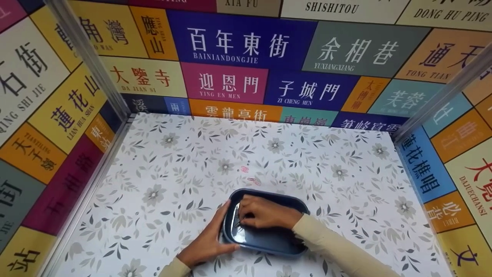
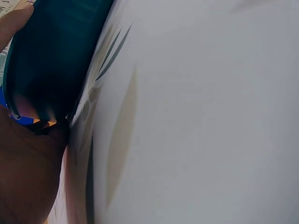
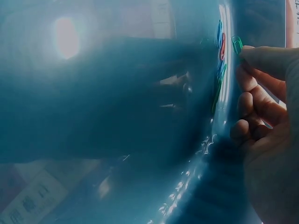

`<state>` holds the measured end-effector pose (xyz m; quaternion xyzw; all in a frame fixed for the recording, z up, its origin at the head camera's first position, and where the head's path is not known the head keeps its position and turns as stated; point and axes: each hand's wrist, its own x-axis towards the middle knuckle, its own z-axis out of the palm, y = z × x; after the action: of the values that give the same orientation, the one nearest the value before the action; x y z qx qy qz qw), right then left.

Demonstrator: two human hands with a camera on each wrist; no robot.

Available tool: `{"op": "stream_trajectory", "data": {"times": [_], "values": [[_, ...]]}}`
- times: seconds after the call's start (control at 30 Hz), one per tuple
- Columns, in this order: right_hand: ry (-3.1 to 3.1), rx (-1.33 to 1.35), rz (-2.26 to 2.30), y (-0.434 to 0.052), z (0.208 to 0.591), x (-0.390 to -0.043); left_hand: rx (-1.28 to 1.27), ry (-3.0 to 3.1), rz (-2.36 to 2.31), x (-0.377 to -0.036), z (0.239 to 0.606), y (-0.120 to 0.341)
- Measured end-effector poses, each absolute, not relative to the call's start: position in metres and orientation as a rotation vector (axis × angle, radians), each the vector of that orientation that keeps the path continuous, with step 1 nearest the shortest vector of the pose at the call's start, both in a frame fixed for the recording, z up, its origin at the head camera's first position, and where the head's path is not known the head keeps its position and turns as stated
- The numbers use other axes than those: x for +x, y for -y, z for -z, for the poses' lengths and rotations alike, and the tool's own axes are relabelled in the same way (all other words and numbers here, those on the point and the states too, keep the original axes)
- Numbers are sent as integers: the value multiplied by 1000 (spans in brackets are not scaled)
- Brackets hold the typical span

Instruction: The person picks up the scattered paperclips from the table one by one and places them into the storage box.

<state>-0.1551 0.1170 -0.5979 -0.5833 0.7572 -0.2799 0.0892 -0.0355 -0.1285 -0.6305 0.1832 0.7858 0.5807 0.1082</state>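
Note:
A dark blue, rounded rectangular dish [image 1: 276, 241] stands on the patterned table, its glossy inside catching bright reflections. My left hand [image 1: 207, 240] holds its left end, thumb at the near corner and fingers along the outer wall; the left wrist view shows the dish's outer side [image 2: 56, 56] beside that hand. Over the left part of the dish, my right hand [image 1: 265, 212] pinches a green paper clip [image 3: 237, 45] between thumb and forefinger. Close by, along the dish's inner edge, lie several other paper clips, among them a red clip [image 3: 222, 45] and a blue clip [image 3: 219, 33].
Beyond the dish, a small pink paper clip [image 1: 245, 169] and reddish clips [image 1: 253, 181] lie on the white floral tabletop [image 1: 184, 154]. Panels of coloured street-name signs [image 1: 238, 42] wall in the back and both sides, with clear corner posts [image 1: 96, 65] between them.

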Motion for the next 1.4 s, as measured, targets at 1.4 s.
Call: {"op": "stream_trajectory", "data": {"times": [1.4], "values": [[-2285,-1488,1613,-147,541,-186,537,-2344,-1700,-37,630,128]]}}
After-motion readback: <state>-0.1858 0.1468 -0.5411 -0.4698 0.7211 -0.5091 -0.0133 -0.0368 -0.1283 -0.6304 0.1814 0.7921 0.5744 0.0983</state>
